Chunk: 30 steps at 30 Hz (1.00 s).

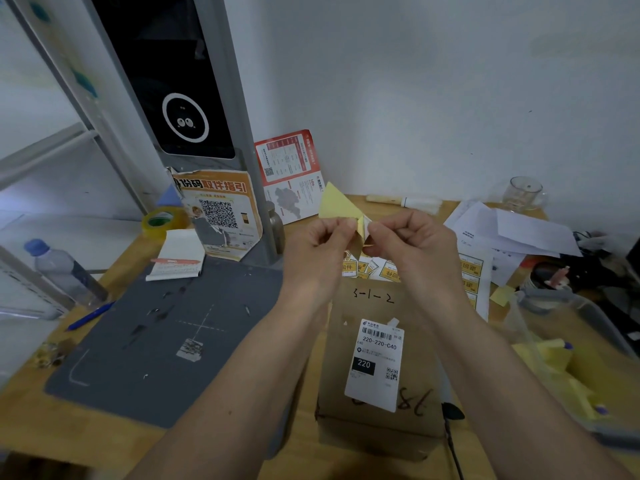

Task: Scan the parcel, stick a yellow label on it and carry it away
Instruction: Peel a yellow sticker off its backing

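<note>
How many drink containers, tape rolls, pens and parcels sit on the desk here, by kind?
Plastic water bottle: 1
Glass cup: 1
Tape roll: 1
Pens: 2, blue pen and red pen
Cardboard parcel: 1
Total: 6

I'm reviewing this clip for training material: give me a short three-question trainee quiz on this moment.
1. True or false: the yellow label is already stuck on the brown cardboard parcel.
2. What are the left hand and right hand doing? A) peeling the label from its pale yellow backing sheet B) writing C) lifting the parcel
3. On which side of the parcel does the grey scanning mat lie?

Key: 1 false; 2 A; 3 its left.
</note>
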Motion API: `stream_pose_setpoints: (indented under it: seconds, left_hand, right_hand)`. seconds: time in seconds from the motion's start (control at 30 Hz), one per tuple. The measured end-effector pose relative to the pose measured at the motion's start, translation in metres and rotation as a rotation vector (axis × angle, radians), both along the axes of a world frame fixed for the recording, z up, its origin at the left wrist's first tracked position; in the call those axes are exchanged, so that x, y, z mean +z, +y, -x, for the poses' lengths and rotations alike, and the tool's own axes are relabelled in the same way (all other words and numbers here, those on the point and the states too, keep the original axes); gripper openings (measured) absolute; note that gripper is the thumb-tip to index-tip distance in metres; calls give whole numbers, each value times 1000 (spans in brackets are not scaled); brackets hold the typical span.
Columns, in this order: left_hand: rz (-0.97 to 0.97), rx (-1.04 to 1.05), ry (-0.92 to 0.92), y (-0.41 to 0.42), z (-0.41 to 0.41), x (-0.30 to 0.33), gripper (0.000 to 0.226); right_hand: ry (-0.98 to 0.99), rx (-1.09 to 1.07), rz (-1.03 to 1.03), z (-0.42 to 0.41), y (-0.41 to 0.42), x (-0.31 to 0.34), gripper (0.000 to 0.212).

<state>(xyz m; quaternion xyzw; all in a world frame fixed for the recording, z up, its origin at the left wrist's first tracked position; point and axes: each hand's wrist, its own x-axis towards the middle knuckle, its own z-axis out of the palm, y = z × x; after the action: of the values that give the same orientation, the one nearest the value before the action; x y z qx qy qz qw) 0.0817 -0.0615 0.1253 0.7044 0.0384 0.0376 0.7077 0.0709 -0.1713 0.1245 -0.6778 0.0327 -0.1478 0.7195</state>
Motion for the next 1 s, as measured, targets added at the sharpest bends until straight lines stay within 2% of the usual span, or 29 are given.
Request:
stream_pose_setpoints:
  seconds: [0.13, 0.37, 0.5, 0.63, 0.83, 1.0]
  left_hand:
    - [75, 53, -26, -1, 5, -5, 16]
    - [108, -48, -89, -1, 10, -10, 17]
    - [191, -70, 48, 0, 7, -10, 10]
    - [313, -101, 132, 2, 4, -10, 13]
    - [153, -56, 59, 1, 1, -15, 13]
    - [149, 8, 5, -1, 1, -15, 14]
  right_hand:
    - [34, -19, -20, 1, -3, 3, 4]
    - [59, -27, 15, 1, -2, 5, 5]
    - [50, -27, 51, 1, -2, 4, 8]
    - [51, -21, 68, 0, -3, 1, 11]
    - [123, 11, -8, 0, -5, -5, 13]
    - [126, -13, -121, 0, -4, -6, 13]
